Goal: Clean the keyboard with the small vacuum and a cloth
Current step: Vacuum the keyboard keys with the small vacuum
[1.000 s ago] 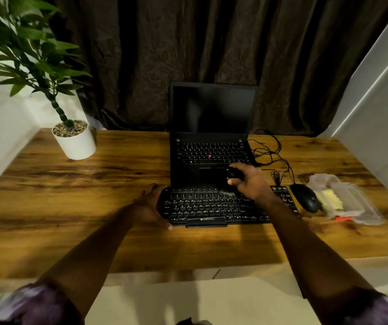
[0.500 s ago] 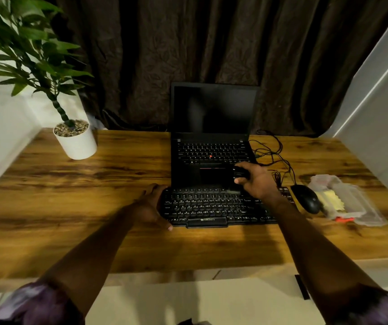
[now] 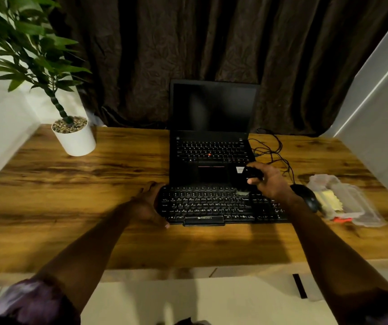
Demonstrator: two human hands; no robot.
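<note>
In the head view, the keyboard [image 3: 221, 205] lies on the bench [image 3: 71, 219] just in front of an open laptop [image 3: 211, 137]. The left hand [image 3: 149, 202] clasps its left end, thumb at the near corner and fingers at the far edge, steadying it. The right hand [image 3: 270, 181] has its fingers wrapped around the vacuum [image 3: 252, 173], held over the keyboard's upper rows, right of centre, with a pale nozzle tip down on the keys.

This looks like the vacuuming step, part-way along the board. The next move probably calls for drawing the nozzle slowly along each row while the left hand holds the keyboard. What seems to be the yellow cloth [image 3: 328, 199] sits in a clear box [image 3: 357, 207] beyond the mouse [image 3: 307, 198], untouched; wiping is not yet done.
</note>
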